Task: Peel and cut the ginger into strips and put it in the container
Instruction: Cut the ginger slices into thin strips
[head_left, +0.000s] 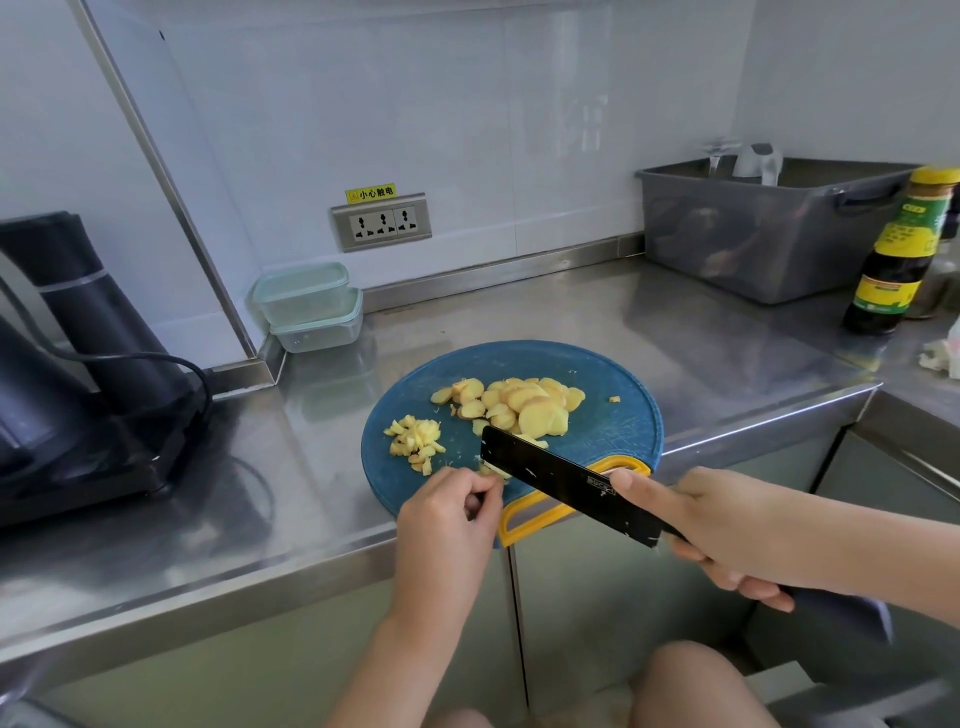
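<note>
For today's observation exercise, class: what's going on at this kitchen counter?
A person is cutting ginger on a round blue cutting board. The right hand grips a black cleaver, its blade over the board; the left hand pinches a small ginger piece beside the blade. The sliced rounds lie mid-board, a heap of cut bits to their left. Two stacked containers sit by the wall.

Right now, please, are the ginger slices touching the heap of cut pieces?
Apart. The head view shows bare blue board between the ginger slices and the heap of cut pieces.
</note>
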